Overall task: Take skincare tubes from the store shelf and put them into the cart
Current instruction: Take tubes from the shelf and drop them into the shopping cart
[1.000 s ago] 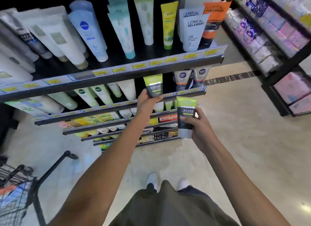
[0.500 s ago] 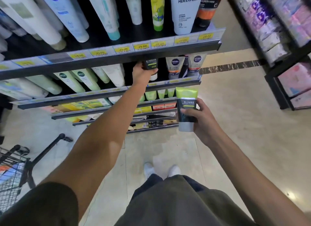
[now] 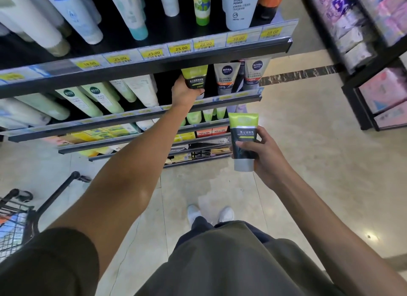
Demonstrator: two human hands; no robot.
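Left hand [image 3: 184, 93] reaching into second shelf [image 3: 211, 101], gripping green-black tube [image 3: 195, 77] standing beside two "NIVEA MEN" oil-control tubes [image 3: 226, 77]; right hand [image 3: 262, 154] gripping matching green-black tube [image 3: 243, 139] upright in front of shelving, Chinese label; top shelf price tags [image 3: 181, 48] reading "25.00"; white "HYDRA POWER" tube [image 3: 239, 9] above; cart [image 3: 15, 225] sitting lower left.

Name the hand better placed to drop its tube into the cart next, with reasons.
Left. The cart sits at the person's lower left, on the left hand's side, though that hand grips a green tube at the shelf. The right hand holds its tube farther away.
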